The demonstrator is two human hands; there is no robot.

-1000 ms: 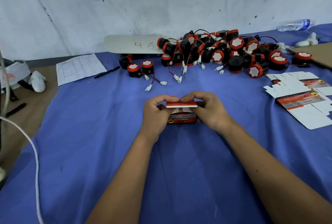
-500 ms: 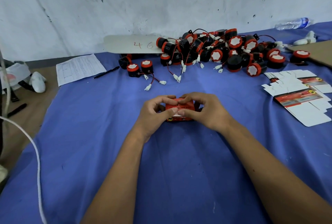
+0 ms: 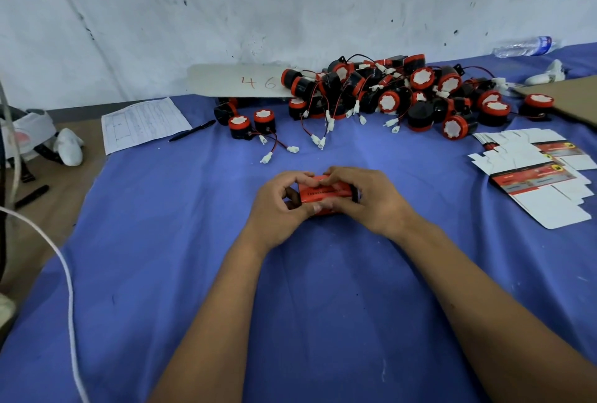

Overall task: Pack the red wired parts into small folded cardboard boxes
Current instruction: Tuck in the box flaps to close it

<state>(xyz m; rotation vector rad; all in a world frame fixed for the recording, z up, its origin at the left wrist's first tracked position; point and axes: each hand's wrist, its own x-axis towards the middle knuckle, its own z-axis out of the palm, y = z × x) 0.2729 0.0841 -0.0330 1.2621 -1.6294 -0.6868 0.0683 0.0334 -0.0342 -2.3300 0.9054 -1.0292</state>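
Observation:
A small red cardboard box [image 3: 324,194] sits between both hands at the middle of the blue cloth, its red top face up and closed. My left hand [image 3: 277,205] grips its left end with curled fingers. My right hand [image 3: 368,199] holds its right end, fingers over the top edge and thumb at the front. A heap of red and black wired parts [image 3: 387,95] lies at the back against the wall, and two separate parts [image 3: 252,124] stand left of the heap with white plugs on red and black wires. What is inside the box is hidden.
A stack of flat unfolded box blanks [image 3: 542,173] lies at the right. A printed sheet [image 3: 142,123] and a black pen [image 3: 192,131] lie at the back left. A white cable [image 3: 64,260] crosses the left edge. A plastic bottle [image 3: 523,46] lies far right by the wall.
The box's top flap, raised a second ago, has been folded down and the box now shows its closed red top. Both hands stayed on its ends.

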